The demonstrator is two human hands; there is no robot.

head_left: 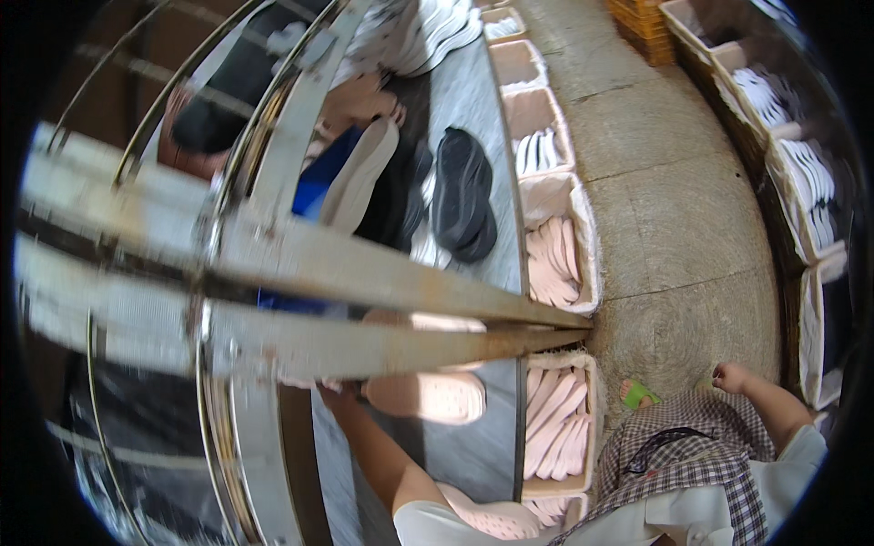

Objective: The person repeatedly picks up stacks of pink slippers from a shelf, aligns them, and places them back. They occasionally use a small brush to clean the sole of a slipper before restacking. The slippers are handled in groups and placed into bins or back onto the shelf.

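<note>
Metal bars [364, 273] hide left hand [335, 393] beside pink sole [428, 397].

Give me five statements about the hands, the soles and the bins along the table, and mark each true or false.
1. The left hand reaches up to the metal rack. True.
2. The right hand holds a black sole. False: it holds no sole and hangs at the person's side above the concrete floor.
3. A pink sole lies just beside the left hand. True.
4. The bins along the table edge hold green soles. False: they hold pink and white ones.
5. A pair of black soles lies on the grey table. True.
</note>
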